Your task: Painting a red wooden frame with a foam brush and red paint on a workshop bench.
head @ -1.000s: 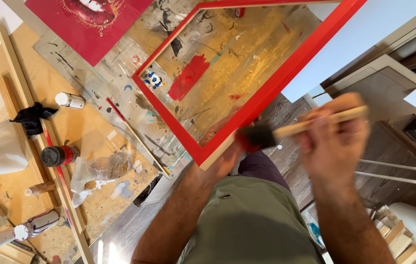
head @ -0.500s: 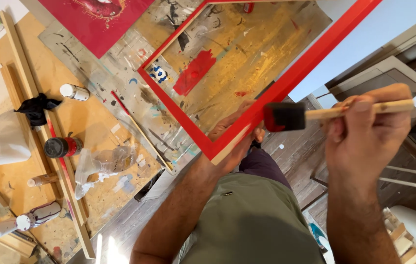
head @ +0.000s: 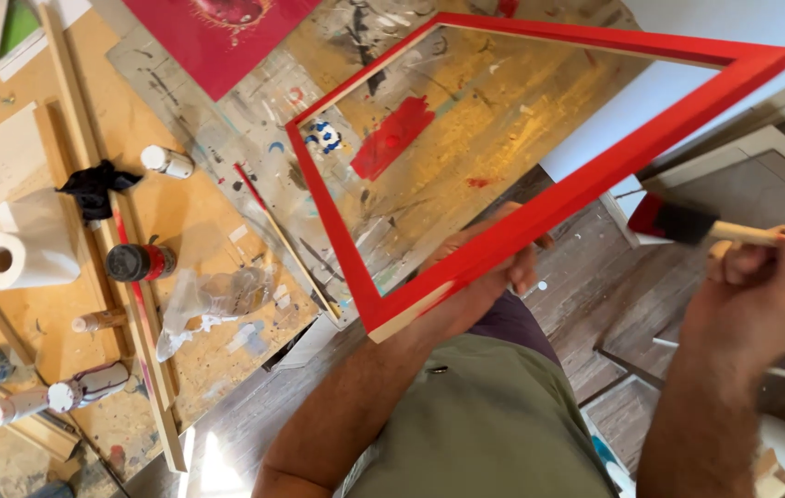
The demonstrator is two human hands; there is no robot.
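A red-painted wooden frame (head: 586, 189) is tilted up in front of me, its near corner showing bare wood. My left hand (head: 485, 277) grips the frame's lower rail from beneath, with the fingers showing behind the rail. My right hand (head: 761, 295) holds a foam brush (head: 683, 223) with a black, red-smeared head and a wooden handle. The brush head hovers just right of the frame's lower rail, not touching it.
A paint-splattered workboard (head: 226, 138) lies below the frame. On the plywood table stand a paper towel roll (head: 19, 258), a red paint jar (head: 137, 262), a white bottle (head: 166, 161), a crumpled plastic bag (head: 213, 300) and wood strips (head: 139, 323). A red painting (head: 226, 32) lies at the top.
The frame has swung to the right and tilted more. My right hand has carried the brush rightward, off the frame's lower rail.
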